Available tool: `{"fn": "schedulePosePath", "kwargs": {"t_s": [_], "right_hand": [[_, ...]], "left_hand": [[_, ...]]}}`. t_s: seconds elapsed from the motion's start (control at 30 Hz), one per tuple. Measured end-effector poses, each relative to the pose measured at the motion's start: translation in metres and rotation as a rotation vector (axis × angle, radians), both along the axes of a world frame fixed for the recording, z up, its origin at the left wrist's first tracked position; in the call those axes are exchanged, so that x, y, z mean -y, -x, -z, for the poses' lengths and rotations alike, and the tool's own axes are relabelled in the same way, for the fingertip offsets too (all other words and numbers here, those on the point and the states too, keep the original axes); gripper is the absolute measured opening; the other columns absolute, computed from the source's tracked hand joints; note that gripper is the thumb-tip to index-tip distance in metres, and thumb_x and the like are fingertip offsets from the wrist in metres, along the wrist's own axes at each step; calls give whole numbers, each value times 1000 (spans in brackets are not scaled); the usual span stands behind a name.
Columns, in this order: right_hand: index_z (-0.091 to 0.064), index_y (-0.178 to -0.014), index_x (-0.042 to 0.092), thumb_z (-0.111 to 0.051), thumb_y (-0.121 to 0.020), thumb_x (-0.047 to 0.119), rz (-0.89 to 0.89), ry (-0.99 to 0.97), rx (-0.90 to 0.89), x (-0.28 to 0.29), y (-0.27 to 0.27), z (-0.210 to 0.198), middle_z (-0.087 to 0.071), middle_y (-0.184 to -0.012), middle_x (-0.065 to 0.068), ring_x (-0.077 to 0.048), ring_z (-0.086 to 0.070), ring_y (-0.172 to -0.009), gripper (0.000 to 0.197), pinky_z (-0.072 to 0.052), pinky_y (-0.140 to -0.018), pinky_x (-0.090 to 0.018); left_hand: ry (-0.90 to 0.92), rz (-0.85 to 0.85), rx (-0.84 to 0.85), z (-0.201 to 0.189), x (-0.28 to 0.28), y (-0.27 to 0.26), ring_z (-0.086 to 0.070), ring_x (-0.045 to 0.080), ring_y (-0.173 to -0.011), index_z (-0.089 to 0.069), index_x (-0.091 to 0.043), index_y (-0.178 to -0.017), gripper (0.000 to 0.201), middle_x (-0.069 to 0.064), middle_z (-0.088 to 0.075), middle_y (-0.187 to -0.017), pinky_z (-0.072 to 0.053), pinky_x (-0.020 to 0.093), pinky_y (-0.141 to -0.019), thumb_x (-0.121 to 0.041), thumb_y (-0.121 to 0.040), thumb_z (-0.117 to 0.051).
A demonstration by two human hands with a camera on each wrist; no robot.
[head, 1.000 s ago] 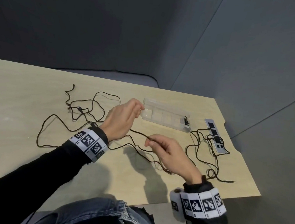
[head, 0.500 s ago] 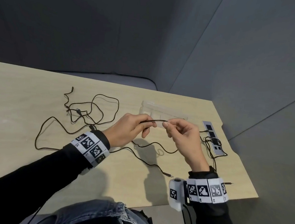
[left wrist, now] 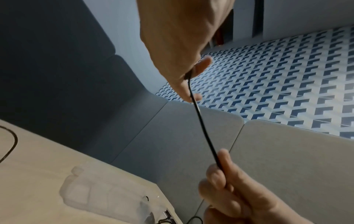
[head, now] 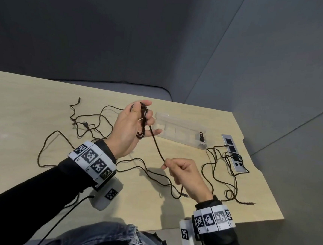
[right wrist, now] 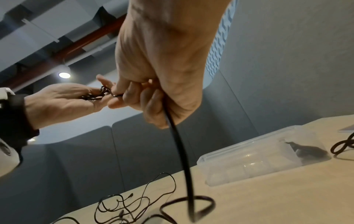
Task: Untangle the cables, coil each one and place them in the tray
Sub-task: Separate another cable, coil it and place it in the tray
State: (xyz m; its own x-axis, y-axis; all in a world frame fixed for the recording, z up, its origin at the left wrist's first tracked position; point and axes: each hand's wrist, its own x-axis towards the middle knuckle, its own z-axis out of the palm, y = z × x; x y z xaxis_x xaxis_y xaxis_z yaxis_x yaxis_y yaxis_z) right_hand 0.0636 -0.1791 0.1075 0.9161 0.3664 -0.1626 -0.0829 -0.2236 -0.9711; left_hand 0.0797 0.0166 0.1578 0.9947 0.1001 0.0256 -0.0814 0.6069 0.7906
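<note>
left hand (head: pixel 131 127): raised above the table (head: pixel 20 114), palm up, holding a few dark loops of a black cable (head: pixel 156 141) wound around its fingers, thumb lying against the loops. right hand (head: pixel 186 176): lower and nearer the body, fingers curling and pinching the same black cable, which is running taut between the two hands and then trailing down from the right hand onto the table in slack curves. tray (head: pixel 179 130): clear plastic, divided into compartments, lying on the table beyond the left hand, one small coiled cable (head: pixel 201 136) sitting in its right-end compartment. loose cable (head: pixel 82 123): lying tangled on the table to the left of the left hand. another tangled cable (head: pixel 223 166): lying to the right, partly overlapping a power strip panel (head: pixel 232 152) set in the table.
</note>
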Motion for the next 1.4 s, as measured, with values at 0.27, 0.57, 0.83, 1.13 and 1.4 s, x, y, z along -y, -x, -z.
{"fn": "schedulePosePath", "kwargs": {"t_s": [0.27, 0.57, 0.83, 1.13, 1.4], "right_hand": [[-66, -90, 11, -46, -99, 17, -390, 108, -233, 7, 10, -32, -50, -48, 4, -8, -34, -39, 22, -28, -39, -16], [-63, -90, 8, -42, -98, 18, -431, 111, 2, 20, 11, -80, -39, -48, 9, -7, -30, -46, 25, -28, -49, -15], [-67, -93, 4, -48, -97, 21, -344, 132, 108, 24, 7, -87, -39, -48, 6, -9, -31, -49, 27, -27, -51, -19], [-64, -78, 10, -45, -98, 10, -44, 79, 349, 30, -24, -95, -32, -48, 7, -8, -24, -48, 27, -22, -47, -16], [-69, -78, 9, -57, -91, 17, 218, -59, 157, 30, -32, -56, -37, -44, 5, -8, -27, -44, 19, -23, -45, -19]], "left_hand": [[-599, -251, -16, 18, -20, -16, -34, -1, -45, -45, -22, -77, 36, -8, -38, -65, -29, 13, -48, -38, -102, -26], [-469, -166, -107, 14, -33, -17, -21, 6, -45, -57, -22, -85, 29, -9, -42, -62, -12, 20, -43, -23, -99, -31], [-813, -102, 1, 18, -25, -12, -37, 6, -50, -58, -26, -81, 28, -10, -48, -63, -31, 18, -48, -13, -85, -33], [-1462, 226, 447, 34, -6, -3, -51, 5, -58, -66, -29, -89, 58, -11, -56, -58, -38, 24, -59, -76, -77, -34], [-767, 148, 207, 20, 5, -2, -67, 16, -72, -63, -10, -95, 29, 6, -69, -74, -51, 25, -65, -19, -102, -36]]}}
